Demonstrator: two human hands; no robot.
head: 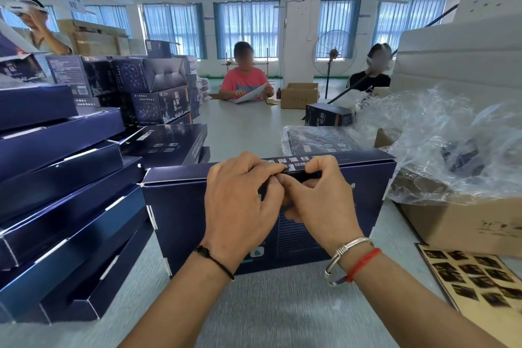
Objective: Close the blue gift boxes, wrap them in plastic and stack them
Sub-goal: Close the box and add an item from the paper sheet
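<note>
Two hands at work: the left hand (243, 195) and right hand (316, 198) meet at the middle of the top edge of the blue gift box (180, 223), fingers curled and pinching its closing flap.
Box position: on the table (248, 133) straight in front of the person, between the pile of blue boxes (65, 206) on the left and the cardboard carton (463, 223) on the right.
Step in hand: closing the box, by my reading; wrapping not yet begun.
Doing it well: press the flap in evenly from the centre outward, keep the top edge square, and check that both end corners sit flush before letting go.
Box look: long, flat, dark navy card with white raw edges at the corners, pale print and small icons on the near face, white characters along the top.
Plastic: loose clear wrap (440, 150) heaped over the carton; a wrapped box (319, 140) lies just behind.
</note>
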